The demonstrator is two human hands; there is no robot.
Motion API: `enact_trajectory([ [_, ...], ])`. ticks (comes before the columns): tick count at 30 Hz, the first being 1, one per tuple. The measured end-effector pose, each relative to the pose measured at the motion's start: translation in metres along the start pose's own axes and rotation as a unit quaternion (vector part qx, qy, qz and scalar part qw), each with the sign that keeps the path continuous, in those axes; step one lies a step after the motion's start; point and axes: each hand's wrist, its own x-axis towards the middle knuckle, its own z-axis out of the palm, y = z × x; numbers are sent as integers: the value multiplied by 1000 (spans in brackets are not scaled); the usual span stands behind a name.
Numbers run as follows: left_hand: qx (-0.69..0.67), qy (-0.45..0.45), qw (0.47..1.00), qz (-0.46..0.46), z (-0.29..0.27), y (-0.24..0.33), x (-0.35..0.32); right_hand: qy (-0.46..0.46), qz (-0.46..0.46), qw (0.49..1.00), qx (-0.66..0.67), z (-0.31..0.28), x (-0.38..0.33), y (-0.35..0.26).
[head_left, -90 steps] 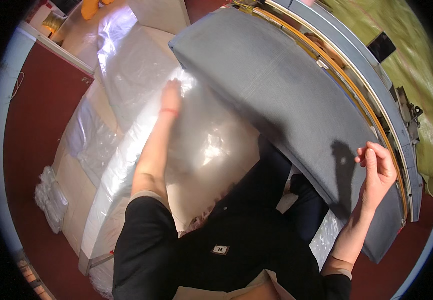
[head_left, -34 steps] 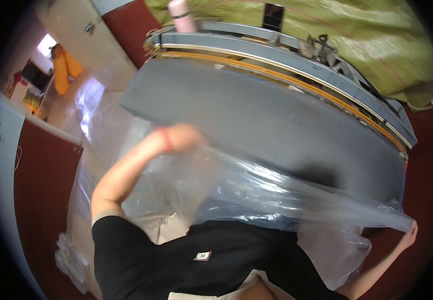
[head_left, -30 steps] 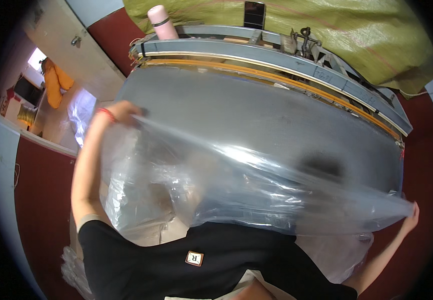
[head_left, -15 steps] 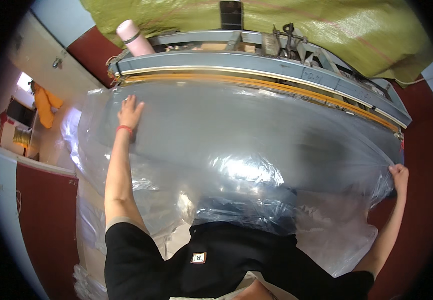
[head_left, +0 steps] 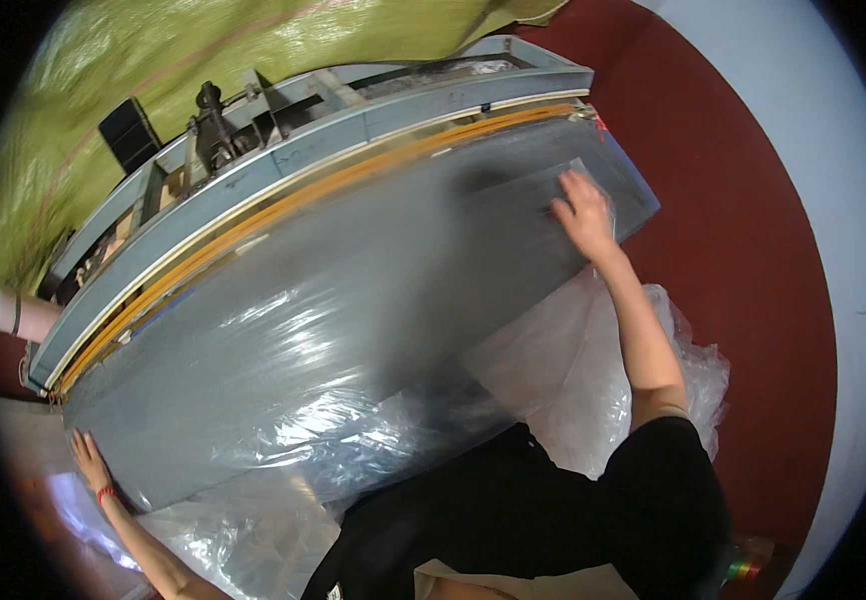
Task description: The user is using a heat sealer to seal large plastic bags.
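A wide sheet of clear plastic film (head_left: pixel 303 330) lies over a long grey tabletop (head_left: pixel 635 190), and its loose parts hang down on the near side. My left hand (head_left: pixel 91 462) is at the table's left end, fingers stretched out over the film's edge. At the right end, my right hand (head_left: pixel 585 215) rests palm down near a corner of the film, its fingers extended and slightly blurred. Neither hand grips anything. Bright glare shows on the film close to my body.
Along the table's far side runs a grey metal frame (head_left: pixel 283 155) with an orange strip (head_left: pixel 303 195). A pink bottle (head_left: pixel 25 312), a dark metal clamp-like part (head_left: pixel 215 120) and a black phone-like object (head_left: pixel 130 135) sit there. Yellow-green sheeting (head_left: pixel 193 50) hangs behind.
My view has turned toward the right. My right hand has let go of the film's edge and now lies flat on it, farther in. My left hand stays spread at the left end.
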Motion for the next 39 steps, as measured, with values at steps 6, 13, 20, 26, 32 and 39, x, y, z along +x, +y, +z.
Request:
enact_trajectory([
  [6,-37,7,999,-22,6,-38,11,-48,122,990,-57,0,19,46],
  [13,-83,184,979,-28,-71,21,-75,-124,83,983,107,3,54,23],
  [20,-226,242,937,-108,-45,28,-306,-127,21,989,68,44,77,78],
  [26,-135,300,794,-511,-8,-56,-547,66,-50,996,29,31,117,57],
  [32,71,227,738,-631,20,-85,-705,79,-158,984,2,24,101,-30],
  [39,29,335,500,-798,-40,-108,-722,127,-241,962,-14,20,115,-38],
])
